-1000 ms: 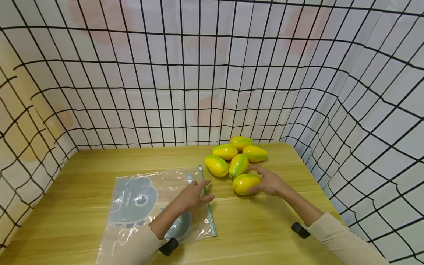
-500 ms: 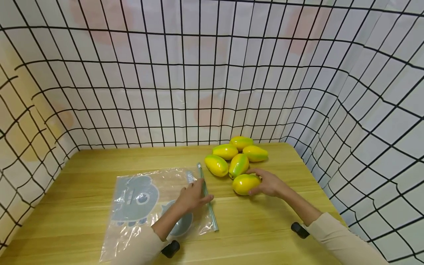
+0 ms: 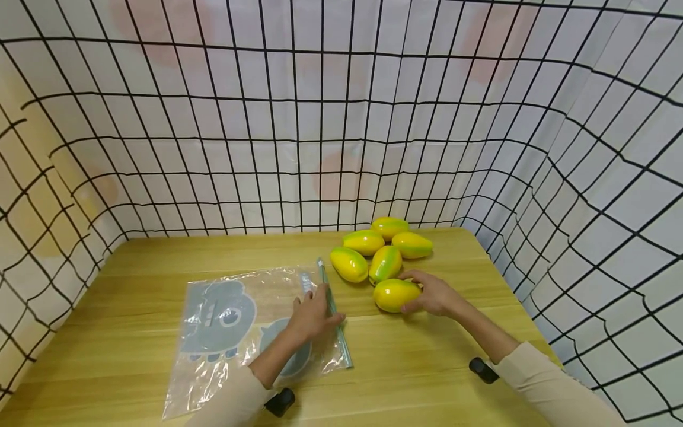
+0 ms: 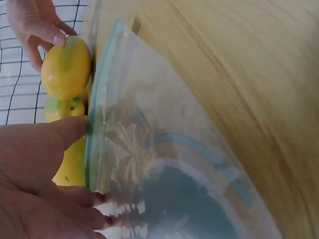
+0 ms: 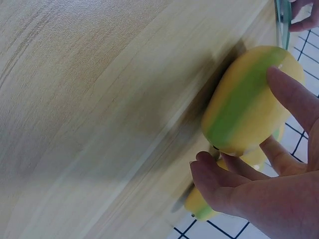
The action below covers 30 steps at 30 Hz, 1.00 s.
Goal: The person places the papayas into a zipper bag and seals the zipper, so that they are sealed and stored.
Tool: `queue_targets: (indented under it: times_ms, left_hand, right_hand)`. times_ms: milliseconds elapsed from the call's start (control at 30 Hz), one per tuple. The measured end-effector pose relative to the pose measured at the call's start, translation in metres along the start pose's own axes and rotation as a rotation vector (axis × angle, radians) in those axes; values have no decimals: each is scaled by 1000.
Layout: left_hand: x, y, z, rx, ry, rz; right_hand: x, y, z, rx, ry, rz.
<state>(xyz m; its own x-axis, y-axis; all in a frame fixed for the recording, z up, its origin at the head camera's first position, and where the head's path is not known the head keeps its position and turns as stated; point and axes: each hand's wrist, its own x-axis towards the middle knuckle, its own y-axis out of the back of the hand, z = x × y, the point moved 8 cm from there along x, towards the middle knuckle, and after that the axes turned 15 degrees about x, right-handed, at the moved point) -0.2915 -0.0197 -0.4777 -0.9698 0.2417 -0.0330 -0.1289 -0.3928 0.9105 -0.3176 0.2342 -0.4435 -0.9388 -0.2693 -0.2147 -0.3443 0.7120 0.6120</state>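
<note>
In the head view my right hand holds the nearest yellow-green mango by its right end. The right wrist view shows the thumb on one side of that mango and the other fingers spread about its lower end. My left hand lies over the zip edge of a clear plastic zip bag, which is flat and printed with grey cartoon shapes. The left wrist view has the left thumb at the green zip strip, with the fingertips on the bag film, apart from the thumb.
Several more mangoes lie in a cluster behind the held one, towards the back right of the wooden table. A black wire grid with white cloth behind it closes off the back and sides.
My left fingers have come down onto the bag's zip edge, and that edge has shifted slightly away from me. The right fingers have drawn in around the mango, which stays in place.
</note>
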Motion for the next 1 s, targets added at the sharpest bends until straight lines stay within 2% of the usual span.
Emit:
queue_targets:
  times_ms: [233, 467, 567, 733, 1000]
  left_hand:
    - [-1, -1, 0, -2, 8, 27]
    - [-4, 1, 4, -17, -53, 29]
    - [-5, 2, 3, -46, -58, 35]
    - [-5, 3, -2, -91, -23, 67]
    - [-7, 8, -13, -139, 20, 162]
  right_hand:
    - [-1, 0, 0, 13, -1, 3]
    - [-2, 1, 1, 14, 3, 5]
    - [-3, 1, 1, 9, 4, 6]
    - [-3, 1, 1, -2, 2, 10]
    - [-3, 1, 1, 15, -4, 25]
